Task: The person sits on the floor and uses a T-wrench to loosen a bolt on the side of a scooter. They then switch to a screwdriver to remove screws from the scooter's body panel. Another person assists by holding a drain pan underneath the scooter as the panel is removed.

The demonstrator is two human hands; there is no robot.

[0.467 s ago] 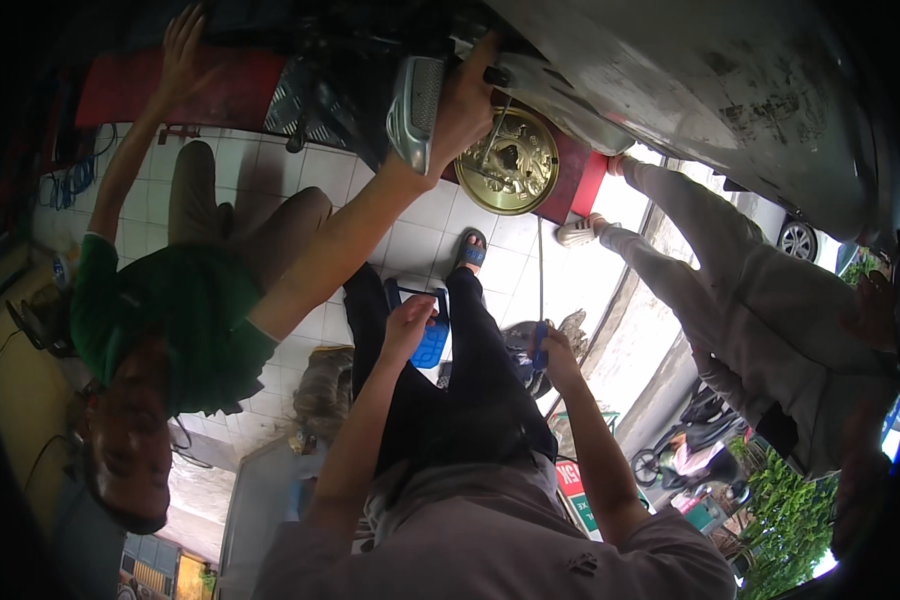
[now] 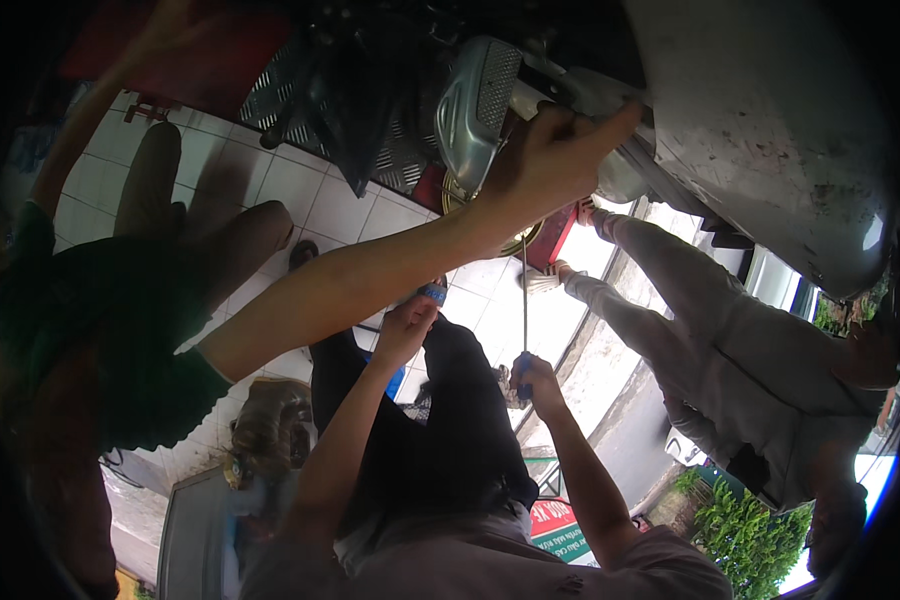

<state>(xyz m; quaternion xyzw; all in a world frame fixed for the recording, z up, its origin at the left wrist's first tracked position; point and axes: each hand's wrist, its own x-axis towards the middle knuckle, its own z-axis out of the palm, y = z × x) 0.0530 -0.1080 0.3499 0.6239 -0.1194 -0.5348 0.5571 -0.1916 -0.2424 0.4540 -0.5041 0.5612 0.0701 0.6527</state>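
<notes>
My right hand (image 2: 538,382) is closed round the blue handle of a long screwdriver (image 2: 525,300). Its thin shaft points away from me, toward the vehicle's underside. Over my lap, my left hand (image 2: 404,338) has its fingers curled in; whether anything is inside is hidden. A co-worker's hand (image 2: 562,165) reaches across from the left, up against the vehicle near a silver metal cover (image 2: 478,105). Below that arm, a round golden tray (image 2: 454,192) shows only in part, the rest being covered.
A large scuffed grey panel (image 2: 760,130) overhangs the upper right. The co-worker in green (image 2: 120,330) crouches at left, and another person in grey (image 2: 715,320) is at right. Part of a blue plastic stool (image 2: 395,384) shows by my legs. White tiles (image 2: 345,210) cover the floor.
My view has shifted. The co-worker's arm has swung right and now crosses the golden tray, hiding most of it. My right hand still grips the screwdriver; my left hand stays curled.
</notes>
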